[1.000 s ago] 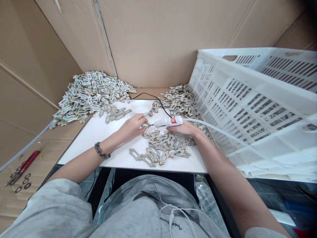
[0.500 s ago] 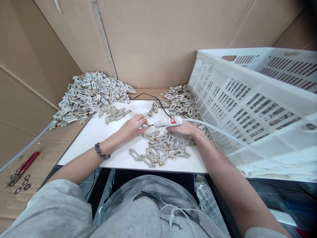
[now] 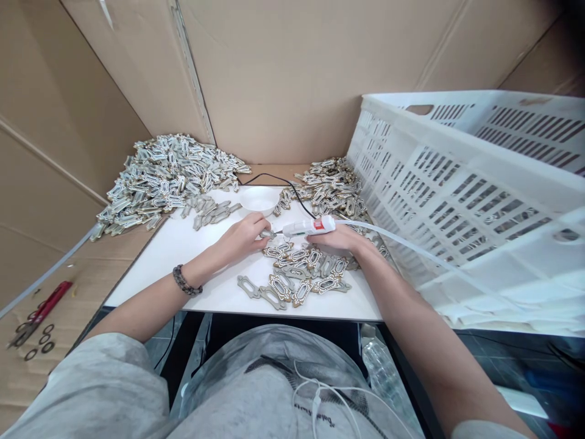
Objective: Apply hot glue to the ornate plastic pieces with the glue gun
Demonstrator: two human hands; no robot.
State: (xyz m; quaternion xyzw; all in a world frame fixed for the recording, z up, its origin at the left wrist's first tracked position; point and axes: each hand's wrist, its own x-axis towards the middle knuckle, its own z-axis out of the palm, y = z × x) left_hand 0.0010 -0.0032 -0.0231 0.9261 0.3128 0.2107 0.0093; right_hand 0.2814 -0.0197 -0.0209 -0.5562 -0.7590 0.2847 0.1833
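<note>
My left hand [image 3: 249, 235] pinches a small metal label-holder plate [image 3: 265, 233] between thumb and fingers, above the white board [image 3: 183, 268]. My right hand [image 3: 336, 236] is closed round a white dispensing pen [image 3: 308, 226] with a red label. The pen's thin tip points left and reaches the plate; I cannot tell if it touches. A translucent tube [image 3: 393, 233] runs from the pen's back end to the right. Below my hands lie several loose label-holder plates [image 3: 301, 289], some with white-and-gold trim, others plain grey. Behind the hands stands a shallow white bowl [image 3: 259, 198].
A large heap of plates [image 3: 169, 171] lies at back left, a smaller one [image 3: 333, 183] at back right. On the right stands a white slatted crate [image 3: 411, 158]. Cardboard walls [image 3: 283, 79] enclose the back. A red-handled cutting tool [image 3: 46, 308] and rings [image 3: 47, 338] lie far left.
Both hands, the plate and the pen stay almost in place. The whole view shifts very slightly.
</note>
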